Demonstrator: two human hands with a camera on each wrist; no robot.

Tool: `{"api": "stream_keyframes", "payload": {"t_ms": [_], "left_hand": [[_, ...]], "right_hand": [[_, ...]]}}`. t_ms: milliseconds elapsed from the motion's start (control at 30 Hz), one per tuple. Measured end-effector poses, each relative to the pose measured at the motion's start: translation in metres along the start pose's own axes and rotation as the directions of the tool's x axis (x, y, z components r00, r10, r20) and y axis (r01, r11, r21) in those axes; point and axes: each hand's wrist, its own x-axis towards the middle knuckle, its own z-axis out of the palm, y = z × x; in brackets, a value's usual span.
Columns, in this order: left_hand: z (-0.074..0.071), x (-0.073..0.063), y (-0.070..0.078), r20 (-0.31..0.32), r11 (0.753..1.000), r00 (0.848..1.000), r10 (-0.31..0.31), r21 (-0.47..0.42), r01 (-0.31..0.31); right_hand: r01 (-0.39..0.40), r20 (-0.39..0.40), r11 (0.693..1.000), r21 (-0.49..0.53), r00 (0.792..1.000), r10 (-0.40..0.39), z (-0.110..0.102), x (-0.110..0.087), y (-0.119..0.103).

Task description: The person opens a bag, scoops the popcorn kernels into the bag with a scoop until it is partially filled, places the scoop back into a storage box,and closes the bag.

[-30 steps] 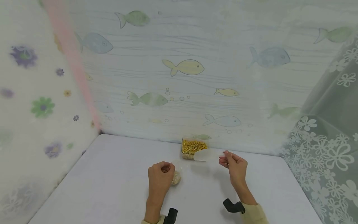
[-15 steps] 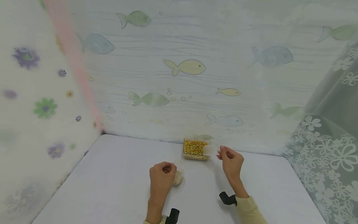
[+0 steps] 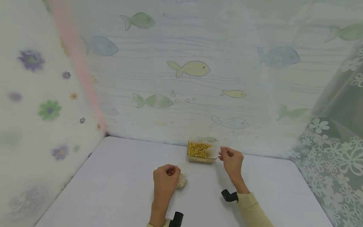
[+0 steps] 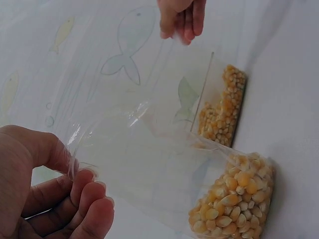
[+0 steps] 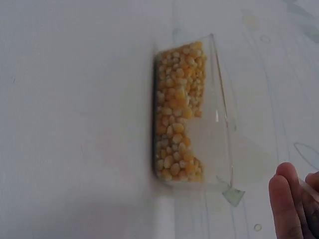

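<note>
My left hand (image 3: pixel 167 172) rests on the white table (image 3: pixel 113 183) and pinches the top of a small clear plastic bag (image 3: pixel 181 181). In the left wrist view its fingers (image 4: pixel 84 199) hold the bag's mouth up, with corn kernels (image 4: pixel 234 199) at the bag's bottom. A clear box of corn kernels (image 3: pixel 199 151) stands at the wall. My right hand (image 3: pixel 224 154) pinches a translucent scoop (image 3: pixel 211 152) whose end is dipped into the box. In the right wrist view the scoop (image 5: pixel 212 144) covers part of the kernels (image 5: pixel 177 124).
A curtain printed with fish (image 3: pixel 190 67) hangs close behind the box. A flower-print curtain (image 3: pixel 42 107) closes the left side and a lace one (image 3: pixel 331 151) the right. Black wrist mounts (image 3: pixel 228 195) sit on both forearms.
My right hand moved left and back, bringing the scoop from in front of the box down into the kernels. The left hand has kept its hold on the bag in place.
</note>
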Motion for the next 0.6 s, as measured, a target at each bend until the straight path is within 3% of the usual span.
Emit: {"api": "stream_keyframes", "payload": {"t_ms": [133, 300, 433, 600], "left_hand": [[0.001, 0.0, 0.0, 0.006, 1.0, 1.0, -0.01, -0.007, 0.01], [0.002, 0.0, -0.002, 0.013, 1.0, 1.0, -0.019, -0.014, 0.019], [0.002, 0.0, -0.002, 0.008, 1.0, 1.0, -0.015, -0.006, 0.015], [0.001, 0.001, -0.001, 0.007, 1.0, 1.0, -0.023, -0.003, 0.023]], "right_hand": [[-0.197, 0.026, 0.976, 0.096, 0.98, 0.195, 0.0, 0.003, 0.006], [-0.441, 0.072, 0.875, 0.202, 0.897, 0.435, -0.001, 0.003, 0.01], [-0.535, 0.101, 0.799, 0.274, 0.842, 0.53, 0.0, 0.001, 0.013], [-0.59, 0.12, 0.714, 0.376, 0.795, 0.594, 0.001, 0.001, 0.018]]}}
